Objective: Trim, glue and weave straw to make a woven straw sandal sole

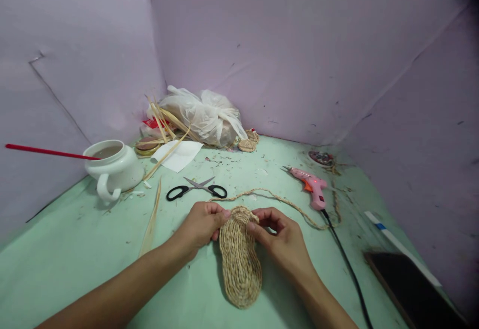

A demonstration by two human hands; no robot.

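A sole-shaped piece of coiled, braided straw cord [241, 264] lies at the near middle of the table, its upper end raised between my hands. My left hand [204, 226] pinches its upper left edge. On the upper right edge, my right hand [279, 231] grips with thumb on top and fingers behind. A loose length of braided cord [279, 198] runs from behind my left hand across to the right. Just beyond my left hand lie black-handled scissors [196, 187], blades spread. To the right rests a pink glue gun [312, 184] with a small red light showing.
At the left stands a white pot [125, 169] with a red stick [52, 152] in it. A white plastic bag [209, 114], straw strips [164, 124] and paper [177, 155] lie at the back. A black cable [346, 264] and dark flat object [411, 289] occupy the right.
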